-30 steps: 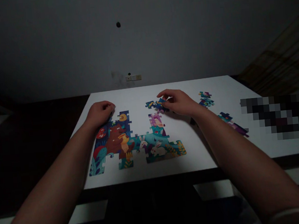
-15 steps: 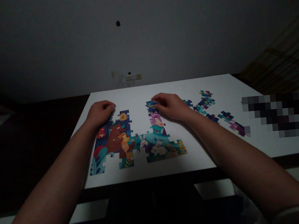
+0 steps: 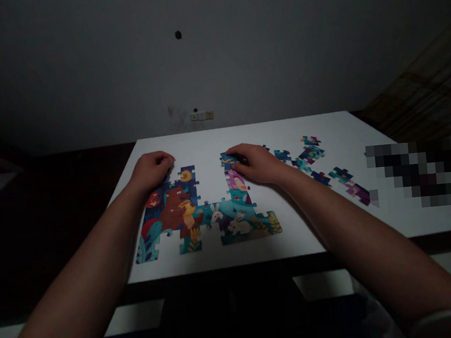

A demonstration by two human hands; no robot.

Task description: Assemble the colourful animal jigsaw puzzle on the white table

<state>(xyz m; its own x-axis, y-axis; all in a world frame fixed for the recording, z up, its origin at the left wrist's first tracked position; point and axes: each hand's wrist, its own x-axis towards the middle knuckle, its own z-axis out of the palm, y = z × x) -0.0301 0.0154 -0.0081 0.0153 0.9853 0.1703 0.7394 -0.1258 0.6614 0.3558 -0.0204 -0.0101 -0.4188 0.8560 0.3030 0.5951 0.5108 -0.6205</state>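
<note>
A partly joined jigsaw puzzle (image 3: 179,204), with a brown bear and white rabbits on it, lies on the white table. My right hand (image 3: 258,162) has its thumb and fingers on a dark blue puzzle piece (image 3: 228,160) with orange marks. That piece sits at the top of the right-hand column, against the purple piece with a bird (image 3: 236,180). My left hand (image 3: 151,170) rests with curled fingers at the puzzle's upper left corner. Whatever lies under those fingers is hidden.
Several loose puzzle pieces (image 3: 311,154) are scattered to the right of my right hand, with more (image 3: 357,193) further right. A blurred-out dark patch (image 3: 419,173) covers something at the table's right side. The wall (image 3: 264,71) with sockets (image 3: 202,116) stands behind.
My right hand has shifted slightly left, and the blue piece under it has turned a little and lies closer against the bird piece. My left hand has stayed put.
</note>
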